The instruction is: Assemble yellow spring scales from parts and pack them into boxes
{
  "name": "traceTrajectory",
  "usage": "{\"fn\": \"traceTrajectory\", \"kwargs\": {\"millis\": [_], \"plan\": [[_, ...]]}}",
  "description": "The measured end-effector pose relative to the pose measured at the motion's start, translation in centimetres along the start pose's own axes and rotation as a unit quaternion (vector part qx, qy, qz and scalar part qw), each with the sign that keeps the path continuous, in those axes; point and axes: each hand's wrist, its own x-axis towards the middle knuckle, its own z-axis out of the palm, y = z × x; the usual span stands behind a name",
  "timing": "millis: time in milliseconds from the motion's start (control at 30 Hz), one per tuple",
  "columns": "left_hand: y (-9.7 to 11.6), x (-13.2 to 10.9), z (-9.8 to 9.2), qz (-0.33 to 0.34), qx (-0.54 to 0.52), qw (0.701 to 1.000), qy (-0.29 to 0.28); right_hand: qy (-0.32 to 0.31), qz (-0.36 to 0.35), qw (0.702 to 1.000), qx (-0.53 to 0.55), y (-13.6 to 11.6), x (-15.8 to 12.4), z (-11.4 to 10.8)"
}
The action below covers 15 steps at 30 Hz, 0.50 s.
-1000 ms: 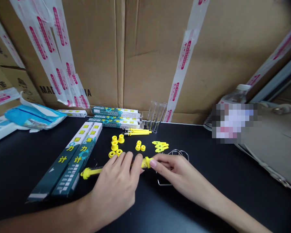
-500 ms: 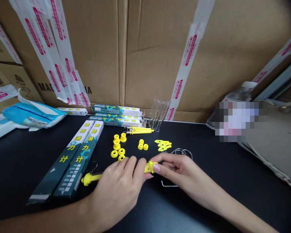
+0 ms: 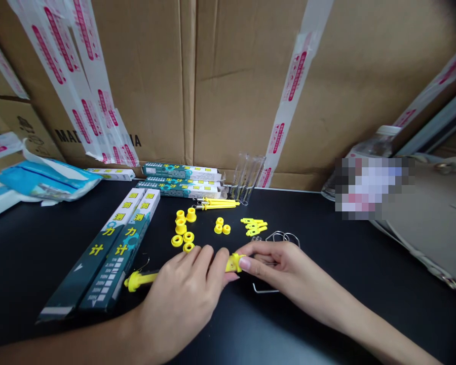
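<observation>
My left hand (image 3: pixel 186 294) is wrapped round the middle of a yellow tube-shaped spring scale (image 3: pixel 140 278) lying on the black table (image 3: pixel 365 284). Its yellow end with a wire hook sticks out to the left. My right hand (image 3: pixel 277 266) pinches the yellow cap (image 3: pixel 233 262) at the scale's right end with thumb and fingers. Wire hooks (image 3: pixel 283 237) lie just beyond the right hand. Small yellow caps and rings (image 3: pixel 183 233) sit a little past my fingers.
Two long dark-green boxes (image 3: pixel 110 248) lie at the left, more boxes (image 3: pixel 180 180) and clear tubes (image 3: pixel 246 180) at the back. Cardboard cartons (image 3: pixel 228 86) wall the rear. A blue bag (image 3: pixel 45 180) lies far left, a bottle (image 3: pixel 372 147) and beige bag (image 3: pixel 433 218) at right.
Both hands with the scale have shifted slightly right and toward me; the right fingers stay pinched on the yellow cap. The view has tilted a little.
</observation>
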Motion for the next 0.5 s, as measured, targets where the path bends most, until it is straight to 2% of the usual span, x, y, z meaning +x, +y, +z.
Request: {"fn": "traceTrajectory", "kwargs": {"millis": [500], "plan": [[0.06, 0.11, -0.02, 0.0, 0.0, 1.0, 0.003, 0.007, 0.002, 1.0, -0.007, 0.3, -0.03, 0.05]]}}
